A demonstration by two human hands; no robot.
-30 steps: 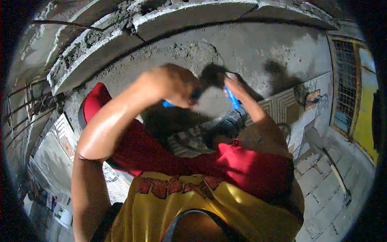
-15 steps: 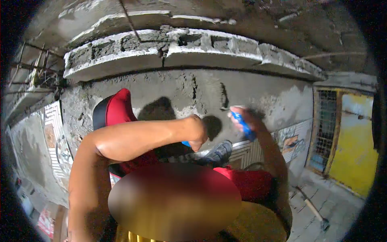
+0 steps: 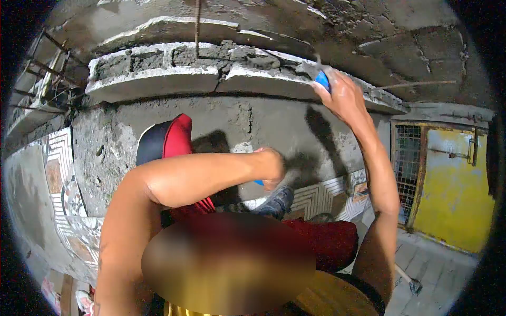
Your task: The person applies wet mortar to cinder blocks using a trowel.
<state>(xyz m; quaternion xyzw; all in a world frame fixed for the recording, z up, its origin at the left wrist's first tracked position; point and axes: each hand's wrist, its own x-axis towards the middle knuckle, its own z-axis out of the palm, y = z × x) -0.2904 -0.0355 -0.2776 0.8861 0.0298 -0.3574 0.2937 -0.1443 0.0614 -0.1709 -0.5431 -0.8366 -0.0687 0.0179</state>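
My right hand (image 3: 342, 95) is raised to the top of the ledge, fingers wrapped round a blue-handled trowel (image 3: 322, 81). A thin grey edge of the trowel shows above the fingers, close to the rough mortar. My left hand (image 3: 270, 167) is a closed fist in front of the lower wall, near my shoe (image 3: 276, 203). From beneath it peeks a bit of a blue-handled tool (image 3: 259, 182), the rest hidden by the fist and forearm. Wet grey plaster (image 3: 221, 118) covers the wall behind both hands.
A broken concrete ledge (image 3: 153, 87) runs across the wall, with a thin rod (image 3: 197, 31) standing at it. Rusty rebar (image 3: 47, 66) sticks out at left. A yellow metal door (image 3: 453, 195) is at right, and a hammer-like tool (image 3: 414, 284) lies on the floor.
My right hand has gone up from the lower wall to the ledge top with the blue-handled trowel. My left fist has shifted slightly right. The view has turned a little.
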